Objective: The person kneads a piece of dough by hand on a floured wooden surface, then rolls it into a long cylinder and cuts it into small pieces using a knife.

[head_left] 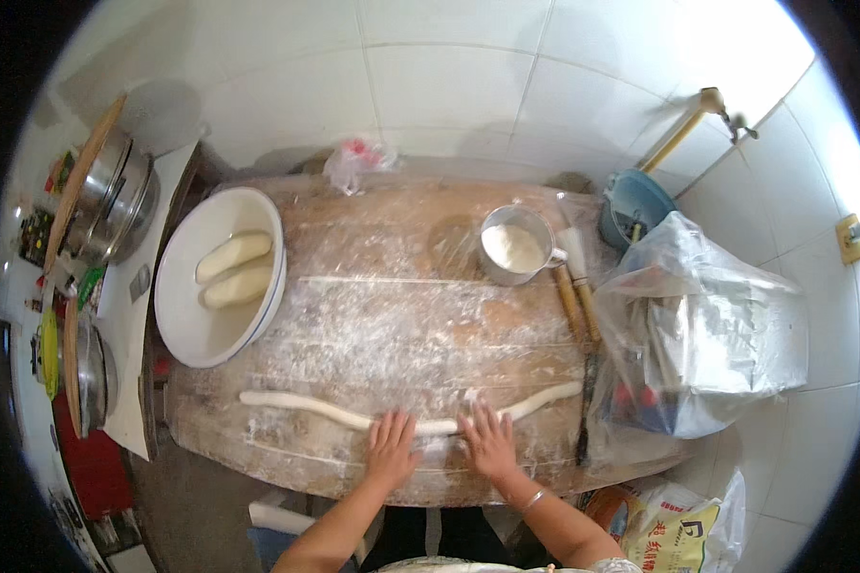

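A long, thin rope of pale dough (320,408) stretches across the near part of the floured wooden board (401,329), bowed toward me in its middle. My left hand (392,447) lies flat on the rope left of its middle, fingers straight and pointing away. On the other side of a short bare stretch, my right hand (487,439) rests on the rope with its fingers extended and slightly spread. Both palms face down. At the left, a white enamel basin (174,315) holds two thick dough logs (234,255).
A metal cup (524,276) of white flour stands at the far right of the board, beside rolling pins (570,301). Further right is a box under clear plastic (707,334), with a blue bucket (631,196) behind. Steel pots (124,201) stand at far left.
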A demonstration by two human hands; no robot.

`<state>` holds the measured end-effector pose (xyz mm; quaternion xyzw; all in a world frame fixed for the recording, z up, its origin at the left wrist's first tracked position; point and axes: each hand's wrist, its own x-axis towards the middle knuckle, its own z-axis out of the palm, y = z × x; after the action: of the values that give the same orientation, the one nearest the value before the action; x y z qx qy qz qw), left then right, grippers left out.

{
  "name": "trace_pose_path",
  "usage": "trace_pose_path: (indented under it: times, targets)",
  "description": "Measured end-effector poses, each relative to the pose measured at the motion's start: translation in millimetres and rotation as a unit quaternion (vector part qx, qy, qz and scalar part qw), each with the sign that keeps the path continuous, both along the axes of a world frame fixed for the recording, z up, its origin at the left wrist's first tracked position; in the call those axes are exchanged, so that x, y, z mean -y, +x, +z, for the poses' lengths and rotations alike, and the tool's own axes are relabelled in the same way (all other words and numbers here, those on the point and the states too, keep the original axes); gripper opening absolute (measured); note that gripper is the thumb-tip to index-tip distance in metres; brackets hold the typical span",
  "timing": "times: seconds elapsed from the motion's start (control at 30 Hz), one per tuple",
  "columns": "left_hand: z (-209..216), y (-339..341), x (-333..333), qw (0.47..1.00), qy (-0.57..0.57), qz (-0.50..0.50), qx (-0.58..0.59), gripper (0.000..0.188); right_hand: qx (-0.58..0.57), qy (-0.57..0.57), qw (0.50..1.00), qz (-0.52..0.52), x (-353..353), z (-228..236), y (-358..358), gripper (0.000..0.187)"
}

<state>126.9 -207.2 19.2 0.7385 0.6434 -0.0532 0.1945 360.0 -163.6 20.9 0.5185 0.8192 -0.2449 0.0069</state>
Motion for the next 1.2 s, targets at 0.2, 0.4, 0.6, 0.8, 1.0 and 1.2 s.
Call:
trace_pose_path:
  times: [0.2, 0.4, 0.6, 0.8, 1.0, 1.2]
  targets:
    - [3, -19, -65, 0.997, 0.018, 0.064, -0.025, 0.075, -0.038, 0.062, 0.997, 0.002, -68, 0, 10, 0.067]
    - [-2, -38, -150, 0.983, 0.13, 0.121, -0.037, 0.067, 0.006, 0.098, 0.985, -0.144, -164, -1, -17, 0.069]
    - [-15, -54, -4, 0.989, 0.141, -0.046, 0.008, 0.064, 0.022, 0.019, 0.998, -0.054, -36, 1, 39, 0.075]
    - [-14, -75, -15, 0.986, 0.153, -0.05, 0.05, 0.05, 0.038, 0.025, 0.999, -0.024, -46, 2, 55, 0.083]
    - [-29, -135, -47, 0.998, 0.054, 0.002, 0.025, 0.042, 0.108, 0.054, 0.979, -0.162, -133, 0, -14, 0.078]
    - [36, -216, -25, 0.993, 0.033, 0.075, -0.081, 0.05, 0.016, 0.064, 0.997, -0.05, -96, -4, 27, 0.069]
